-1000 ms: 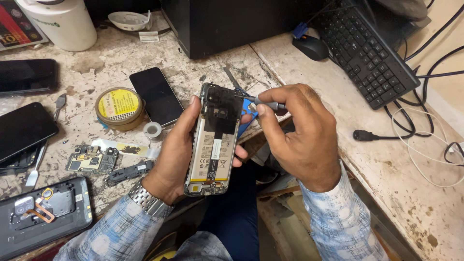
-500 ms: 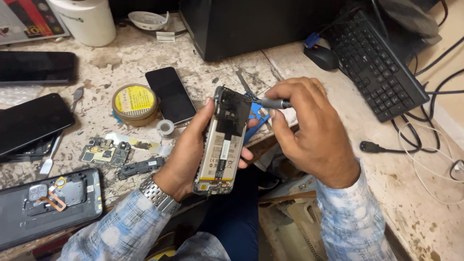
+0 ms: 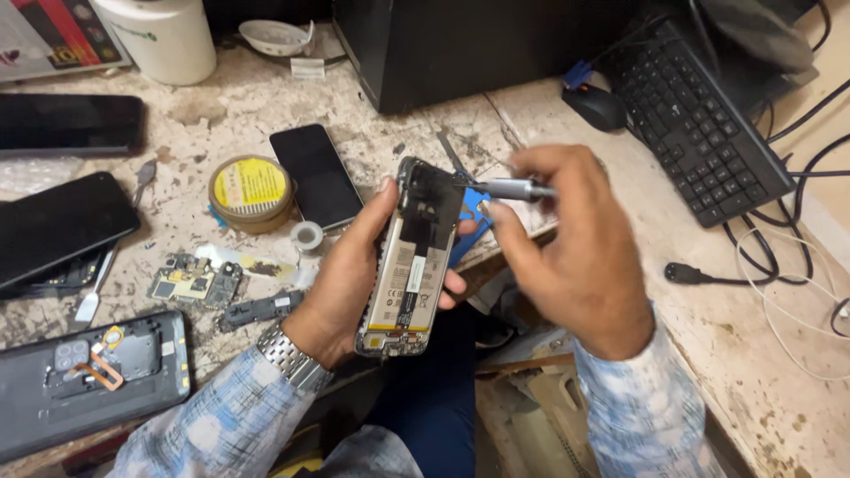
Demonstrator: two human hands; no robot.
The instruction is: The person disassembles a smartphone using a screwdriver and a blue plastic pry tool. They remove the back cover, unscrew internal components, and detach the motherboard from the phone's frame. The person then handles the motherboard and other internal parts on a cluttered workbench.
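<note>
Left hand (image 3: 354,283) grips the opened phone (image 3: 412,257) above the desk (image 3: 620,177) edge, long axis running near-upright, camera end tilted up and away. Right hand (image 3: 575,257) pinches a metal screwdriver (image 3: 513,188), lying level, tip pointing left onto the phone's top corner.

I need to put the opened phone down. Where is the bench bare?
Bare bench lies between the right hand and the keyboard, up to the mouse. The left is crowded: phones, tin, circuit board, back cover.
</note>
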